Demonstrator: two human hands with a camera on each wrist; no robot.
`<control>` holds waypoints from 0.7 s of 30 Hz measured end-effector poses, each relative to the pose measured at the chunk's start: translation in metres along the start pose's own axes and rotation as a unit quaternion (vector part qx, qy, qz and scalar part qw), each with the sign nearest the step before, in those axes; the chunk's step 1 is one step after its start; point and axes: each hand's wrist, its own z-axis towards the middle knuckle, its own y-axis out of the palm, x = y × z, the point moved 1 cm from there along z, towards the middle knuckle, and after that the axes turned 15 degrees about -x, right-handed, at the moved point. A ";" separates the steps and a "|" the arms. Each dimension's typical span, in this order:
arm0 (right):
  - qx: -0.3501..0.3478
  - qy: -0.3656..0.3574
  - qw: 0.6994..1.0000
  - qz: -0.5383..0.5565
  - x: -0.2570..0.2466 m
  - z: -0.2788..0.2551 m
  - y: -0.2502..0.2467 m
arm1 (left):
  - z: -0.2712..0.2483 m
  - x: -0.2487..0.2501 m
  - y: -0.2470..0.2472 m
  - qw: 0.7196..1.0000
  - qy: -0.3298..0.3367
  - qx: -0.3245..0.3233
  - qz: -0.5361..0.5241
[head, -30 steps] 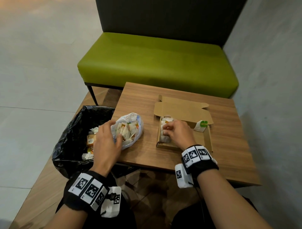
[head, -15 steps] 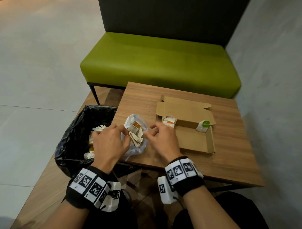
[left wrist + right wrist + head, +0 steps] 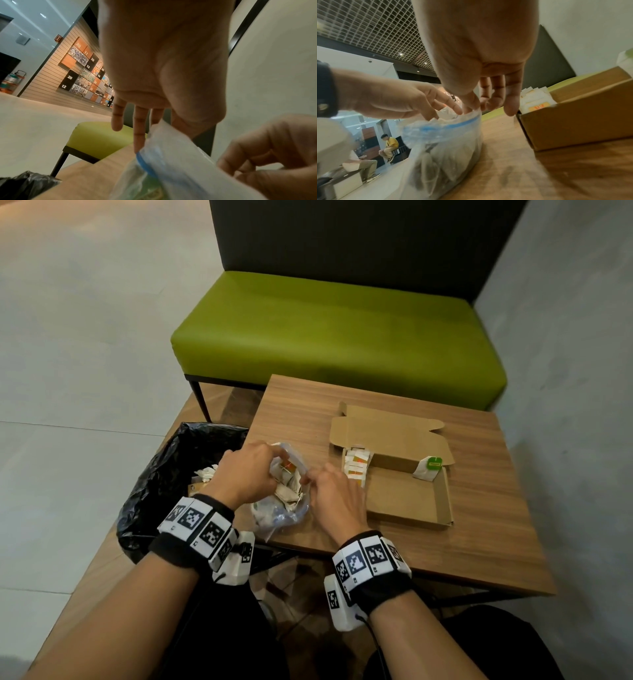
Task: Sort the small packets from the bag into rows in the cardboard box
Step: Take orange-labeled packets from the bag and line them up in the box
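A clear zip bag with a blue strip holds several small packets and stands near the table's left edge. My left hand pinches the far-left side of its rim. My right hand pinches the near-right side of the bag's mouth with thumb and forefinger. Together they hold the mouth apart. To the right lies the open cardboard box. A row of white and orange packets stands on edge in its far-left corner. The other fingers of both hands hang loosely.
A green-tagged tea bag leans on the box's far-right rim. A black-lined bin with discarded wrappers stands against the table's left side. A green bench lies beyond the wooden table.
My right hand left the box and came across to the bag. The bag, which lay open on its side, now stands up between both hands.
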 end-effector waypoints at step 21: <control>-0.018 0.134 0.991 0.023 -0.027 0.016 0.013 | -0.034 -0.011 0.028 0.976 0.097 0.099 -0.168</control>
